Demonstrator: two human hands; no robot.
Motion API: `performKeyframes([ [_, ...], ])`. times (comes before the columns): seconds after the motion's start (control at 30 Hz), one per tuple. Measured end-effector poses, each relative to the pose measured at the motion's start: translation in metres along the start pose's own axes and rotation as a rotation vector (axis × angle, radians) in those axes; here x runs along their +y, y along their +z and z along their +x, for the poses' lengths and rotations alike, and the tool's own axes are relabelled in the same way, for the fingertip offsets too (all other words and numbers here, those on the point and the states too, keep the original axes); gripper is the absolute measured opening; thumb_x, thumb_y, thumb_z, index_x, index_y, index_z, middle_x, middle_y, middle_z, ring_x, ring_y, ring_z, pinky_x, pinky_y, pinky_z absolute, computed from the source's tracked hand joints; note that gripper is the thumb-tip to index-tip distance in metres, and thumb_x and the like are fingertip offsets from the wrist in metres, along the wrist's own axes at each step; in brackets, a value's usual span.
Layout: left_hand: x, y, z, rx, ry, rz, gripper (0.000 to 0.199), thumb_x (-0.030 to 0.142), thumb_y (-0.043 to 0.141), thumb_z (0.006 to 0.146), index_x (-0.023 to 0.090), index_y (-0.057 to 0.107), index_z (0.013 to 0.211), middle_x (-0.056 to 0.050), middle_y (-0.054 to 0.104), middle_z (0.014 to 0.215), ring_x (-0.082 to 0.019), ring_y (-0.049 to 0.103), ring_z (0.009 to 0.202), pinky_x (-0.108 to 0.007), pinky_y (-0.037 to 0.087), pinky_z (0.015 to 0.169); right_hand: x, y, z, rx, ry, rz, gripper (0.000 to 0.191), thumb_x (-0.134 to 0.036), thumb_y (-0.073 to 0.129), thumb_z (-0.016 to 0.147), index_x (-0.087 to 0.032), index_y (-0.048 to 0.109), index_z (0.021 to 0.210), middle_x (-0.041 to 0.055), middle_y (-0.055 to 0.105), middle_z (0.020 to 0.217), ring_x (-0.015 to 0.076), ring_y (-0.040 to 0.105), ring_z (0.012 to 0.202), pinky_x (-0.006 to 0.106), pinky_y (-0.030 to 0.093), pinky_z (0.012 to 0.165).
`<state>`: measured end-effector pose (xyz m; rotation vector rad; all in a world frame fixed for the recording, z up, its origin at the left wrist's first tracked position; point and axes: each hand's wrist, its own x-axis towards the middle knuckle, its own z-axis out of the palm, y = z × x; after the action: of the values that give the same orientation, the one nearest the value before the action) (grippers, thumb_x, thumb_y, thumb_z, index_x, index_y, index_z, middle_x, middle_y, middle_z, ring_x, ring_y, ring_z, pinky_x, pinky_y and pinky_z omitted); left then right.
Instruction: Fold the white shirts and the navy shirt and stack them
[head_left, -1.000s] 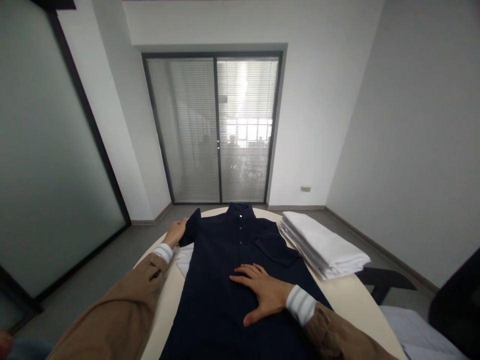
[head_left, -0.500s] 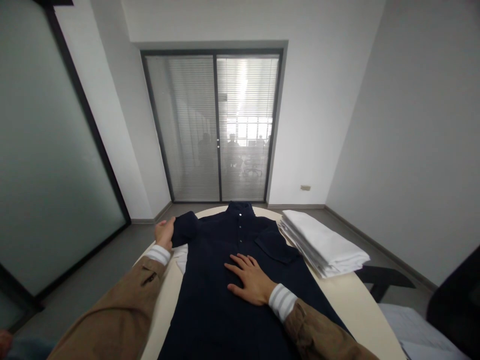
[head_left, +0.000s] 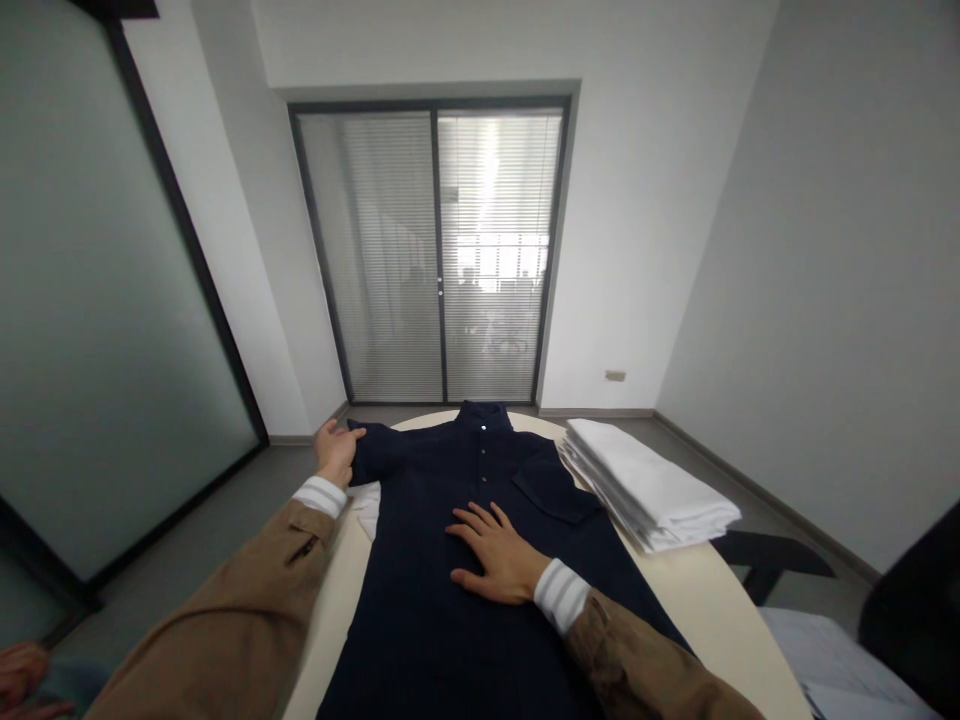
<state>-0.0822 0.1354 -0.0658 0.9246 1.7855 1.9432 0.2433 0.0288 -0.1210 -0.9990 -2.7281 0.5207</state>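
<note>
A navy short-sleeved polo shirt (head_left: pixel 427 630) lies front side up on a pale table, its collar at the far end and its buttons along the middle. My left hand (head_left: pixel 335 453) is closed on the edge of the shirt's left-hand sleeve, at the table's left side. My right hand (head_left: pixel 499 560) rests flat on the shirt's chest below the buttons, fingers spread. Below the held sleeve, a bit of white cloth (head_left: pixel 368 508) shows from beside the shirt. The opposite sleeve (head_left: pixel 559 488) lies folded over toward the body of the shirt.
A stack of folded white cloth (head_left: pixel 649 485) sits on the right of the rounded table (head_left: pixel 739 610). Beyond the edge are a dark chair (head_left: pixel 919 610) and white sheets (head_left: pixel 832 655). Another person's hand (head_left: pixel 22 675) shows at lower left. Glass doors (head_left: pixel 442 250) stand ahead.
My left hand has turned and shifted slightly upward with the sleeve, which now looks flatter and straighter. My right hand has stayed on the chest. More of the other person's hand shows at lower left.
</note>
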Motion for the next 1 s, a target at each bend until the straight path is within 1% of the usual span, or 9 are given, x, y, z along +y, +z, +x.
performKeyframes([
  [0.1, 0.013, 0.012, -0.015, -0.099, 0.070, 0.081, 0.065, 0.006, 0.074, 0.073, 0.013, 0.049, 0.132, -0.012, 0.067, 0.111, -0.017, 0.068, 0.083, -0.033, 0.057, 0.079, -0.012, 0.004, -0.001, -0.035, -0.102, 0.036, 0.078, -0.071, 0.048, 0.089, -0.035, 0.028, 0.156, 0.0080, 0.021, 0.166, 0.0357, 0.015, 0.152, 0.063, 0.010, 0.120],
  [0.23, 0.021, 0.035, -0.052, -0.308, 0.268, 0.236, 0.052, 0.009, 0.068, 0.080, 0.020, 0.054, 0.129, -0.007, 0.068, 0.114, -0.015, 0.066, 0.084, -0.032, 0.053, 0.087, -0.019, 0.012, -0.003, -0.076, -0.192, 0.024, 0.073, -0.071, 0.047, 0.090, -0.038, 0.033, 0.154, 0.0070, 0.023, 0.165, 0.0367, 0.014, 0.152, 0.063, 0.010, 0.120],
  [0.33, 0.015, 0.049, -0.087, -0.530, 0.395, 0.418, 0.045, 0.010, 0.070, 0.079, 0.022, 0.061, 0.121, -0.006, 0.069, 0.114, -0.017, 0.066, 0.090, -0.032, 0.050, 0.091, -0.019, 0.014, -0.005, -0.072, -0.187, 0.015, 0.072, -0.070, 0.047, 0.090, -0.037, 0.035, 0.153, 0.0080, 0.023, 0.165, 0.0372, 0.014, 0.152, 0.063, 0.010, 0.119],
  [0.4, 0.008, 0.055, -0.107, -0.669, 0.417, 0.506, 0.041, 0.013, 0.078, 0.073, 0.021, 0.066, 0.111, -0.006, 0.072, 0.106, -0.019, 0.068, 0.088, -0.031, 0.051, 0.086, -0.018, 0.012, -0.005, -0.069, -0.188, 0.018, 0.071, -0.070, 0.047, 0.091, -0.037, 0.036, 0.153, 0.0083, 0.024, 0.164, 0.0369, 0.014, 0.152, 0.063, 0.010, 0.119],
  [0.47, 0.002, 0.056, -0.118, -0.746, 0.430, 0.572, 0.030, 0.020, 0.076, 0.078, 0.019, 0.068, 0.107, -0.007, 0.074, 0.102, -0.021, 0.070, 0.090, -0.030, 0.051, 0.085, -0.018, 0.011, -0.006, -0.064, -0.192, 0.025, 0.070, -0.069, 0.047, 0.091, -0.037, 0.036, 0.152, 0.0085, 0.025, 0.164, 0.0365, 0.015, 0.152, 0.062, 0.011, 0.119],
  [0.6, -0.002, 0.047, -0.114, -0.711, 0.483, 0.667, 0.031, 0.019, 0.053, 0.094, 0.017, 0.062, 0.124, -0.012, 0.067, 0.127, -0.023, 0.063, 0.117, -0.033, 0.044, 0.102, -0.020, 0.013, -0.007, -0.048, -0.188, 0.041, 0.070, -0.068, 0.048, 0.091, -0.035, 0.038, 0.152, 0.0089, 0.027, 0.163, 0.0364, 0.017, 0.151, 0.062, 0.012, 0.119],
  [0.77, -0.003, 0.029, -0.090, -0.704, 0.466, 0.775, 0.025, 0.019, 0.056, 0.090, 0.019, 0.068, 0.112, -0.008, 0.071, 0.119, -0.020, 0.065, 0.113, -0.027, 0.045, 0.101, -0.015, 0.005, -0.005, -0.021, -0.179, 0.088, 0.064, -0.061, 0.050, 0.093, -0.031, 0.043, 0.149, 0.0085, 0.041, 0.157, 0.0325, 0.032, 0.146, 0.055, 0.022, 0.119],
  [0.87, -0.005, 0.014, -0.081, -0.541, 0.427, 0.836, 0.031, 0.025, 0.049, 0.094, 0.017, 0.060, 0.121, -0.013, 0.065, 0.127, -0.024, 0.061, 0.119, -0.035, 0.044, 0.102, 0.006, -0.012, -0.007, 0.151, -0.045, 0.029, 0.051, -0.050, 0.048, 0.097, -0.025, 0.053, 0.141, 0.0099, 0.058, 0.141, 0.0269, 0.051, 0.131, 0.044, 0.036, 0.113],
  [1.0, -0.013, -0.009, -0.078, -0.455, 0.251, 0.999, 0.041, 0.055, 0.049, 0.091, 0.021, 0.058, 0.111, -0.016, 0.070, 0.109, -0.035, 0.067, 0.100, -0.044, 0.050, 0.084, 0.051, -0.032, -0.016, 0.323, 0.206, -0.119, 0.045, -0.042, 0.048, 0.097, -0.021, 0.057, 0.136, 0.0123, 0.061, 0.133, 0.0272, 0.055, 0.122, 0.042, 0.041, 0.106],
])
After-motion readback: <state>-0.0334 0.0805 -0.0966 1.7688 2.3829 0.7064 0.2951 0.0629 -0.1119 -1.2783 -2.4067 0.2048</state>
